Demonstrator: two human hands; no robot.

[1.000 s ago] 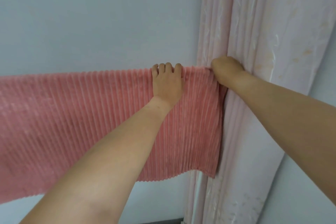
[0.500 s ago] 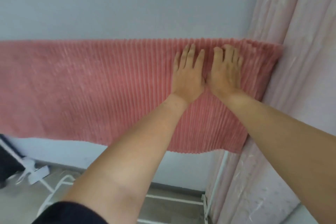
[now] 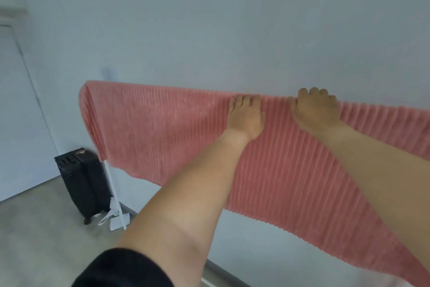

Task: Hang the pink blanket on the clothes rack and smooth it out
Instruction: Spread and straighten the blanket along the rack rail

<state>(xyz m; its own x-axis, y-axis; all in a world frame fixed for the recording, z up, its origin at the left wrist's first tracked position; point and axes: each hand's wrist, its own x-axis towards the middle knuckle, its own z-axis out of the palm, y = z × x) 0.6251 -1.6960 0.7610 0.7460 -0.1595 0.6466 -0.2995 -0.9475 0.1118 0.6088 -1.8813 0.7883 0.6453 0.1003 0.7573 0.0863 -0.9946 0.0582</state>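
The pink blanket, ribbed and soft, hangs folded over the top bar of the clothes rack, whose white upright shows below the blanket's left end. The bar itself is hidden under the cloth. My left hand lies palm down on the blanket near the middle of the top edge, fingertips bent over the fold. My right hand presses the cloth a hand's width to the right, its fingers also curved over the top. Neither hand pinches the fabric. The blanket's right end runs out of view.
A black suitcase stands on the grey floor behind the rack's left leg, next to the white rack foot. A pale wall is right behind the rack. A white door is at far left.
The view has swung left, away from the curtain. Both hands have slid left along the top edge and moved apart; their fingers, flat half a second ago, now bend over the fold.
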